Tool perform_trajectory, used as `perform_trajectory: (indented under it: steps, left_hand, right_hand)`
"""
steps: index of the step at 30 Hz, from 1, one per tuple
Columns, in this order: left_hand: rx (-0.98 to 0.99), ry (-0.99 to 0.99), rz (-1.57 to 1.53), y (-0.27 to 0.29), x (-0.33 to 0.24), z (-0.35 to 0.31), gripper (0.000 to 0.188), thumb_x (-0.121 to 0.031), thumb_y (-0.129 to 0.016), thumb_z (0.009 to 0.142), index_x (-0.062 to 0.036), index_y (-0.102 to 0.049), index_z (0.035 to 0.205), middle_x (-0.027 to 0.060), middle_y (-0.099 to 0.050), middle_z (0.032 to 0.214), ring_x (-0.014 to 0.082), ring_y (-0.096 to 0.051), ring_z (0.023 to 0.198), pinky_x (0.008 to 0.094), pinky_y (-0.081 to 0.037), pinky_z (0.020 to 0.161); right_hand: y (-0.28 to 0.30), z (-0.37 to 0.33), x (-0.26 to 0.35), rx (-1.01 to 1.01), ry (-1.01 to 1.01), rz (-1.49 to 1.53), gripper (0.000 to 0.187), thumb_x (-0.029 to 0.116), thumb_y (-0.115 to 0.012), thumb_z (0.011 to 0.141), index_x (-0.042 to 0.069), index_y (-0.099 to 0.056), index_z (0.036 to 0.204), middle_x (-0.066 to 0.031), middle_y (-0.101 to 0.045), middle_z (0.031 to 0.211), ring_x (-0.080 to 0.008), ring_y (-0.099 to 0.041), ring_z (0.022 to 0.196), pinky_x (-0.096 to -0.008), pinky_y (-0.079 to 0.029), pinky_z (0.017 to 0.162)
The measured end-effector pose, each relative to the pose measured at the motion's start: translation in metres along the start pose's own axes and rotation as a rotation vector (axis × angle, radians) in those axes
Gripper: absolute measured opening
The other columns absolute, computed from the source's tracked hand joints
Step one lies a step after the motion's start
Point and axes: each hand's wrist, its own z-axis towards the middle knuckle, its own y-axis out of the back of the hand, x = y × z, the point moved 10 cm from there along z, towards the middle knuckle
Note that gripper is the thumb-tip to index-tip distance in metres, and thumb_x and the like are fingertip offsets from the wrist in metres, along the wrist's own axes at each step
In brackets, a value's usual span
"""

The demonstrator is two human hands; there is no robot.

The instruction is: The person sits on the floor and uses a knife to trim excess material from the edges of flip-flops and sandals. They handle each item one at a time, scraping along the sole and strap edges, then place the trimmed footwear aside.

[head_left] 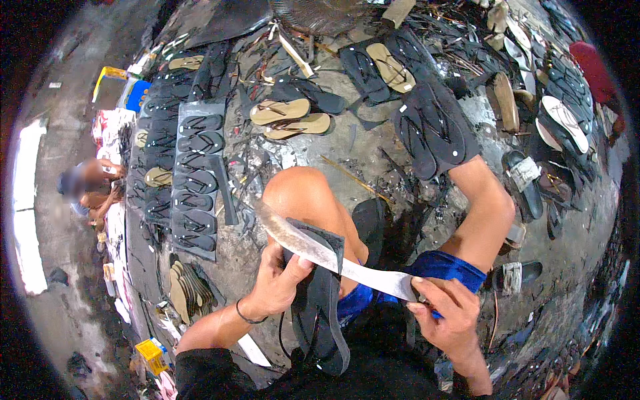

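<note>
My right hand (450,312) grips the near end of a long curved knife (303,243), with its fingers wrapped round the handle end. The pale blade slants up to the left across the top of a black rubber flip-flop (313,307). My left hand (280,280) is closed on the flip-flop's edge, its thumb close under the blade. Whether that thumb touches the blade I cannot tell. The flip-flop stands upright before my body, its heel or toe end squared off by a flap of black rubber around the blade. My knees are on either side.
Rows of black flip-flops (200,180) lie on the left. Tan flip-flops (280,112) and a larger black pair (433,130) lie ahead. Stacked soles (183,290) stand at lower left. Rubber scraps litter the floor. Another person (93,187) sits far left.
</note>
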Motion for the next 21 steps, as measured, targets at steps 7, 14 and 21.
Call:
perform_trajectory:
  steps: [7, 14, 21]
  left_hand:
    - [0.057, -0.081, 0.174, -0.027, -0.017, 0.008, 0.031, -0.022, -0.065, 0.095, -0.0013, -0.062, 0.117, 0.0077, -0.067, 0.112, 0.0167, -0.062, 0.107, 0.0342, -0.047, 0.096]
    - [0.196, 0.023, 0.318, -0.050, -0.007, 0.012, 0.029, -0.019, -0.069, 0.092, -0.0009, -0.064, 0.114, 0.0068, -0.068, 0.108, 0.0167, -0.063, 0.101, 0.0340, -0.049, 0.091]
    - [0.193, -0.028, 0.453, -0.074, -0.016, 0.022, 0.027, -0.019, -0.070, 0.092, 0.0011, -0.067, 0.109, 0.0062, -0.069, 0.098, 0.0133, -0.063, 0.089, 0.0315, -0.051, 0.079]
  right_hand:
    - [0.034, 0.044, 0.016, 0.210, -0.075, -0.002, 0.031, 0.020, -0.079, 0.079, 0.008, -0.071, 0.106, -0.0080, -0.071, 0.087, -0.0224, -0.066, 0.065, -0.0328, -0.052, 0.058]
    - [0.034, 0.083, 0.022, 0.404, -0.104, 0.062, 0.026, 0.021, -0.076, 0.083, 0.006, -0.072, 0.103, -0.0106, -0.067, 0.072, -0.0257, -0.066, 0.062, -0.0349, -0.051, 0.055]
    - [0.024, 0.107, 0.027, 0.543, -0.033, 0.062, 0.028, 0.028, -0.066, 0.090, 0.010, -0.070, 0.112, -0.0144, -0.068, 0.074, -0.0342, -0.068, 0.069, -0.0426, -0.054, 0.062]
